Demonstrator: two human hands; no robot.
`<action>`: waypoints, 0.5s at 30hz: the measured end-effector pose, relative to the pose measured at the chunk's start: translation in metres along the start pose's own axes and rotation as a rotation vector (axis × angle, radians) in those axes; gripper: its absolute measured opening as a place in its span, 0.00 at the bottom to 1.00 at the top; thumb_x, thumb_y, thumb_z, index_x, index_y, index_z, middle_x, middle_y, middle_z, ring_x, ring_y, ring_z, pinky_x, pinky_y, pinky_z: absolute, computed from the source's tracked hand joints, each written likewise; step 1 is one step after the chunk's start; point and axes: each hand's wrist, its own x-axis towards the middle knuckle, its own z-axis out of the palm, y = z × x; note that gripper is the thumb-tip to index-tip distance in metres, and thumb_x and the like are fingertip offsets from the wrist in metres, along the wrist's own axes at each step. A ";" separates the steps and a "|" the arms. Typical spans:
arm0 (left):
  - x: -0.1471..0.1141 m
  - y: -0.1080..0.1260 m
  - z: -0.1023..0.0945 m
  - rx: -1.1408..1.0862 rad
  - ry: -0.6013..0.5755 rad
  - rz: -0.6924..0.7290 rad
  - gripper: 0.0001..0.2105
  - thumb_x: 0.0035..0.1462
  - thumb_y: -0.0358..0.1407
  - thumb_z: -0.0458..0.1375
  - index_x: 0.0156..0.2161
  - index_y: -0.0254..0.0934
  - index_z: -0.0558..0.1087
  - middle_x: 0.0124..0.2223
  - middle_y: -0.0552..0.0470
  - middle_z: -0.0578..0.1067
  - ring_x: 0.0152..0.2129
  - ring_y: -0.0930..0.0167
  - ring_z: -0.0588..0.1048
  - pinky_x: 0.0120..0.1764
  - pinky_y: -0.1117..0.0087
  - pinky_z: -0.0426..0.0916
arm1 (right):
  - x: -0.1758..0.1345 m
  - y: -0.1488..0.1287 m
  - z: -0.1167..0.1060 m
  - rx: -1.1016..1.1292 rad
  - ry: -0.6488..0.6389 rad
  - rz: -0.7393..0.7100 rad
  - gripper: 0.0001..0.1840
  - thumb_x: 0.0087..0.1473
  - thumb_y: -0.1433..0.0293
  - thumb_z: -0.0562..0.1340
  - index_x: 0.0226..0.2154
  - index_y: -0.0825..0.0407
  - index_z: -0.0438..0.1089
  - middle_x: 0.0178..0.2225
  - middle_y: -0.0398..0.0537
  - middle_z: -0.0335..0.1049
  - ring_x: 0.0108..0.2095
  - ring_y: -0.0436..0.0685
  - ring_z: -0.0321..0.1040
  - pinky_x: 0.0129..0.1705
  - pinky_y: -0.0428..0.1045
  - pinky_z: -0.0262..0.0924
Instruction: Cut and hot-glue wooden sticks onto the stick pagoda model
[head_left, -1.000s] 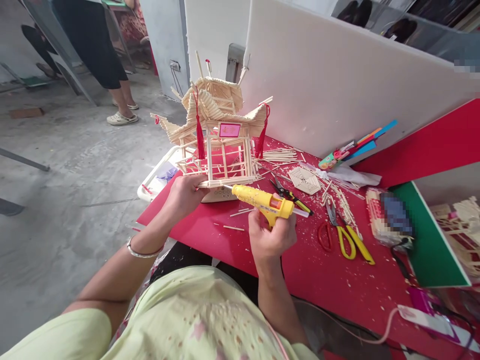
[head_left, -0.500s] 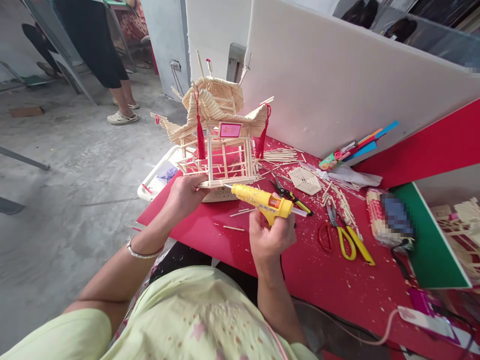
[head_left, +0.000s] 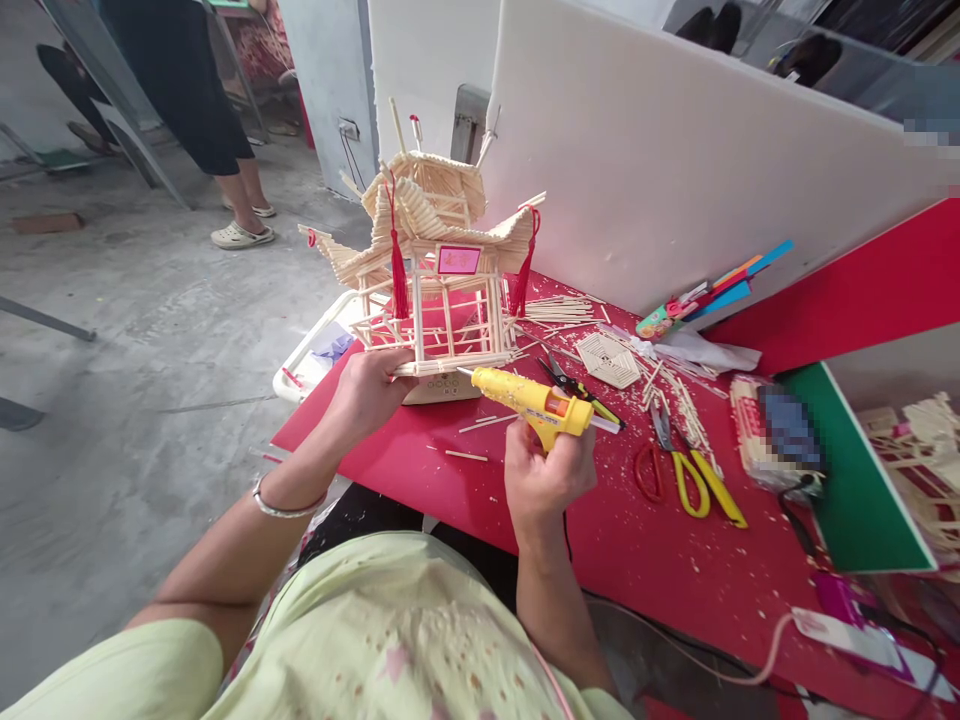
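Observation:
A pavilion model (head_left: 450,225) built of thin pale wooden sticks stands on a box at the table's far left, with red tassels (head_left: 398,275) hanging from its roof corners. My left hand (head_left: 373,398) is closed on the lower front left corner of the model's base. In my right hand (head_left: 551,470) is a yellow hot glue gun (head_left: 532,402), gripped by its handle. The gun's nozzle points left at the front edge of the base; whether it touches the sticks I cannot tell. A clear glue stick pokes out of the gun's back.
On the red table (head_left: 585,540) lie black-jawed cutters (head_left: 574,385), yellow-handled scissors (head_left: 690,480), a hexagonal stick panel (head_left: 609,359) and scattered loose sticks (head_left: 562,310). White foam board (head_left: 637,150) rises behind. A power strip (head_left: 847,640) lies front right. A person (head_left: 187,100) stands at the back left.
The glue gun in my right hand has shifted slightly right along the base's front edge. My left hand keeps its hold on the model.

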 end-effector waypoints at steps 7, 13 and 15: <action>0.000 0.001 0.001 -0.006 0.003 0.005 0.09 0.59 0.40 0.61 0.37 0.39 0.82 0.29 0.52 0.79 0.35 0.64 0.78 0.37 0.68 0.70 | -0.008 0.008 0.000 -0.023 -0.042 0.049 0.21 0.61 0.70 0.66 0.56 0.56 0.70 0.44 0.63 0.79 0.42 0.65 0.81 0.43 0.54 0.75; 0.000 0.002 0.000 0.004 0.006 -0.003 0.10 0.59 0.41 0.60 0.37 0.39 0.82 0.29 0.52 0.79 0.33 0.65 0.78 0.37 0.69 0.70 | -0.011 0.015 -0.003 -0.058 -0.072 0.083 0.21 0.62 0.70 0.65 0.56 0.56 0.70 0.45 0.65 0.78 0.43 0.67 0.80 0.43 0.55 0.74; 0.000 0.003 0.000 0.006 0.005 -0.005 0.11 0.59 0.42 0.60 0.38 0.39 0.83 0.29 0.52 0.79 0.33 0.65 0.78 0.36 0.69 0.70 | -0.011 0.017 -0.003 -0.061 -0.089 0.103 0.20 0.62 0.70 0.64 0.56 0.56 0.71 0.45 0.65 0.78 0.44 0.67 0.80 0.44 0.55 0.74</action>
